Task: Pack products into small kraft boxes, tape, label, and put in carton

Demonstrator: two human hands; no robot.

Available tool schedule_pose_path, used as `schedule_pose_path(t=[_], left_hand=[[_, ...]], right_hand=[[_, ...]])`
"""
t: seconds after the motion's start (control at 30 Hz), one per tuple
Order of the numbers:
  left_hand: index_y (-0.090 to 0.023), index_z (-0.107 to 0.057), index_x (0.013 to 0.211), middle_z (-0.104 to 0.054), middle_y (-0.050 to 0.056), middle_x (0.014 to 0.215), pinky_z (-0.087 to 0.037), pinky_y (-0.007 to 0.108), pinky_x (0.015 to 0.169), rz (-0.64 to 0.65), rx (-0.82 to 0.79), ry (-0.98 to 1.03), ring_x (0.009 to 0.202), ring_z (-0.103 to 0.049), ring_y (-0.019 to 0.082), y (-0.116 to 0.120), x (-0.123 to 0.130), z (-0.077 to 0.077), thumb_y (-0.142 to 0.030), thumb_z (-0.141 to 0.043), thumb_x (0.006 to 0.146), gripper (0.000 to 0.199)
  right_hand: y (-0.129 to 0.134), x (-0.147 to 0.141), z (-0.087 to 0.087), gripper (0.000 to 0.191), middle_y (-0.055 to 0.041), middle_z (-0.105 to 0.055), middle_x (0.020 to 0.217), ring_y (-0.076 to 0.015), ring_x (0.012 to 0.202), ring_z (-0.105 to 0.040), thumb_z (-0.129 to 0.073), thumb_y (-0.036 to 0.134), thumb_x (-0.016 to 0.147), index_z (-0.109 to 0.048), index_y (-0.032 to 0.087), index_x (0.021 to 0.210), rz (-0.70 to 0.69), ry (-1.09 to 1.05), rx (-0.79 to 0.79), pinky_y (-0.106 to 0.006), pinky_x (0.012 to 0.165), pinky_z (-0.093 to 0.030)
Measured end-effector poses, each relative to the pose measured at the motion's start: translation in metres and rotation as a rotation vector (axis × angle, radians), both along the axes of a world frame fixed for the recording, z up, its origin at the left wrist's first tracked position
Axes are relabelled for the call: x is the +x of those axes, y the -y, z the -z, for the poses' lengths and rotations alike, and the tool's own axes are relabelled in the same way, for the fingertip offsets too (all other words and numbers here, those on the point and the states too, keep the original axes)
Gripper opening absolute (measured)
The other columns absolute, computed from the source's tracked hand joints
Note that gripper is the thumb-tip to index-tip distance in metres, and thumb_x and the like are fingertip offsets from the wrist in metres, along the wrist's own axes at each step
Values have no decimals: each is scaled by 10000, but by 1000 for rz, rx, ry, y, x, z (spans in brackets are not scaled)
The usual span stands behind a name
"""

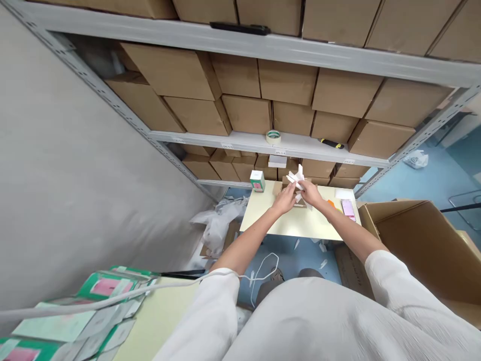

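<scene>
Above the pale yellow table, my left hand and my right hand meet around a bunch of white folded paper pieces. Fingers of both hands are closed on it, and its lower part is partly hidden by them. Under my hands stands a small brown cardboard box, mostly covered by the hands and paper. A green and white carton with a pink patch stands to the left at the table's back edge. Right of my right forearm lie an orange item and a phone with a pink screen.
A metal shelf full of brown boxes rises behind the table. On it lie a tape roll and a yellow-black cutter. A large open carton stands right. Flattened green cartons and a white cable are at left.
</scene>
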State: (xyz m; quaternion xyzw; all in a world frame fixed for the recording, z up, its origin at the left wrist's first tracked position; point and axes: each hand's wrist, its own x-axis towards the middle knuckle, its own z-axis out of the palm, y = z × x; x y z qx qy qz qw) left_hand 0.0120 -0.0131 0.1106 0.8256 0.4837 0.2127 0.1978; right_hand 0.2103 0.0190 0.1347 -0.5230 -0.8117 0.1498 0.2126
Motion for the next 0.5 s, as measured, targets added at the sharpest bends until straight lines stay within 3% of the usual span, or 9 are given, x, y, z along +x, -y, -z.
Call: schedule_pose_path(t=[0.13,0.27,0.37,0.5], left_hand=[[-176,-171,1747,-311,211,1778,-463,569,1201,-6,-76,-55,1564,-449,395,-30,-6,24,-249,-582,970,882],[-153,-390,1658,-502,209,1653,-510,536,1145,-39,-156,-156,1438,-574,388,-47,-10,41,-202,-564,968,713],[-181,-601,1471,-675,175,1422,-532,508,1097,-118,-167,-205,1275,-661,353,-57,-17,44,-168,-505,992,489],[-214,-680,1317,-699,145,1293,-524,486,1088,-242,-121,-177,1213,-648,323,-70,-24,39,-146,-462,1006,386]], right_hand=[[-36,1,28,589,-114,-733,1265,-286,1161,-653,-508,-17,823,-689,199,1340,-76,131,-61,-384,993,-544],[-63,6,62,547,-97,-726,1291,-271,1187,-646,-529,-11,879,-697,242,1335,-151,197,-136,-342,951,-545],[-79,10,80,455,-103,-702,1350,-281,1195,-646,-589,43,909,-726,254,1289,-215,210,-185,-364,968,-550],[-93,13,90,407,-107,-693,1351,-287,1202,-633,-599,54,890,-772,241,1206,-332,278,-231,-428,1039,-536]])
